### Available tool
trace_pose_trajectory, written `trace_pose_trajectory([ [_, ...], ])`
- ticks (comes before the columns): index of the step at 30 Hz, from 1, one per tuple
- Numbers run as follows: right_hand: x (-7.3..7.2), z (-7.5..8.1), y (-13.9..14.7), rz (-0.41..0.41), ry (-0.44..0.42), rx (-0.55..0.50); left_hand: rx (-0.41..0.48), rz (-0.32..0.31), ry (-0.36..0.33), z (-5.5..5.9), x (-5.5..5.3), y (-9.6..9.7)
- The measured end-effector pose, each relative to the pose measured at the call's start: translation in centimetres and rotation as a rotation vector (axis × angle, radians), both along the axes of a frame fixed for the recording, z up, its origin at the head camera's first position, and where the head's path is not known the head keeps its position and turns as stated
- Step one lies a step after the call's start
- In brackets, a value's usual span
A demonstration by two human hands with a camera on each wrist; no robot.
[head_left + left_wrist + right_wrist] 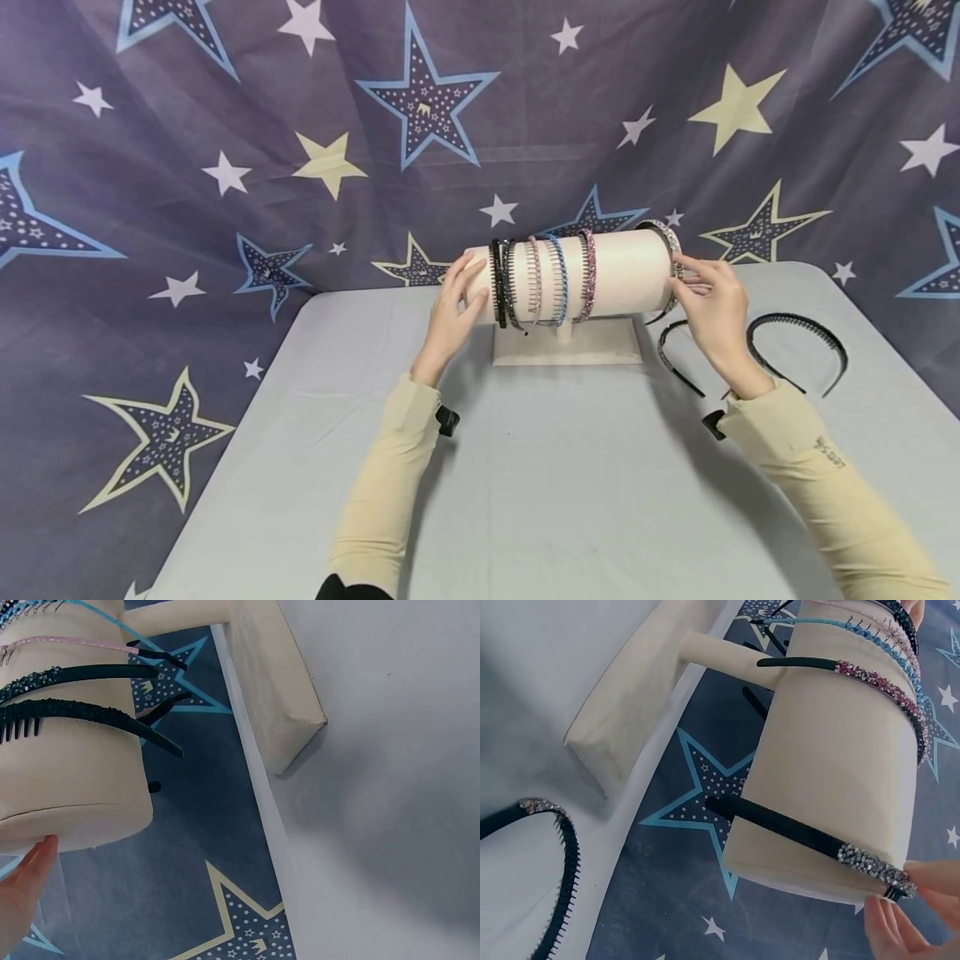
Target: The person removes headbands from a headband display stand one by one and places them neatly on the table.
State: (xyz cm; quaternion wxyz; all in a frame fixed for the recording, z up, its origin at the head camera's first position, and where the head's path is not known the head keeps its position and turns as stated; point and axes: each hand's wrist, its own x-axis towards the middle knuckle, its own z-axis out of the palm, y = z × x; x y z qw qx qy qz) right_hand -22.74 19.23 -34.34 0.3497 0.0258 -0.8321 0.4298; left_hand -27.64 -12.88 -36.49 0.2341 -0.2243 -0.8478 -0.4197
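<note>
A cream cylindrical headband stand (pixel 626 271) lies across a flat base. My left hand (pixel 452 310) touches its left end, thumb and fingers spread against it; in the left wrist view straight fingers (pixel 37 862) meet the end's lower rim. At the opposite end, my right hand (pixel 712 312) pinches a black headband (pixel 780 825) with a silver rhinestone section (pixel 870 866), which sits around the cylinder near its edge. Toward the middle are a pink-purple rhinestone headband (pixel 588 275), a blue headband (pixel 561 279), a pale pink headband (pixel 535 279) and black headbands (pixel 501 283).
Right of the stand's base (pixel 570 354), a dark headband with a sparkly part (pixel 670 360) and a black toothed headband (pixel 836 342) lie on the grey-covered table (pixel 525 500). A star-patterned cloth (pixel 247 125) hangs behind.
</note>
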Motion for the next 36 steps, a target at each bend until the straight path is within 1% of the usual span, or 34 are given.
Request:
trace_pose_trajectory([
  [5, 0.0, 0.0, 0.4, 0.01, 0.009, -0.018, 0.003, 0.006, -0.004, 0.0, 0.0, 0.0],
  [10, -0.1, 0.0, 1.0, 0.012, -0.031, -0.074, 0.005, 0.004, -0.012, 0.0, 0.0, -0.1],
  [12, -0.3, -0.1, 1.2, 0.015, -0.064, -0.118, 0.005, 0.002, -0.015, 0.0, 0.1, -0.1],
  [16, -0.6, -0.1, 1.9, 0.046, -0.117, -0.249, 0.007, 0.0, -0.016, 0.0, 0.1, 0.0],
  [19, -0.9, -0.2, 2.4, 0.068, -0.128, -0.328, 0.007, 0.0, -0.013, 0.0, 0.1, 0.0],
  [21, -1.0, -0.2, 2.7, 0.076, -0.131, -0.36, 0.005, 0.0, -0.013, 0.0, 0.0, 0.0],
  [28, -1.3, -0.4, 3.9, 0.079, -0.143, -0.425, 0.008, -0.006, -0.01, 0.0, 0.1, 0.1],
  [31, -1.3, -0.5, 4.6, 0.075, -0.13, -0.426, 0.006, -0.005, -0.007, 0.0, 0.1, 0.1],
  [32, -1.4, -0.8, 5.0, 0.076, -0.128, -0.426, 0.006, -0.006, -0.007, 0.1, 0.2, 0.1],
  [33, -1.8, -1.3, 5.7, 0.094, -0.112, -0.456, 0.005, -0.006, -0.007, 0.1, 0.1, 0.1],
  [34, -2.2, -2.0, 6.5, 0.099, -0.109, -0.451, 0.004, -0.005, -0.008, 0.1, 0.1, 0.1],
  [36, -3.7, -4.2, 8.6, 0.114, -0.104, -0.485, 0.005, -0.006, -0.01, 0.2, 0.1, 0.1],
])
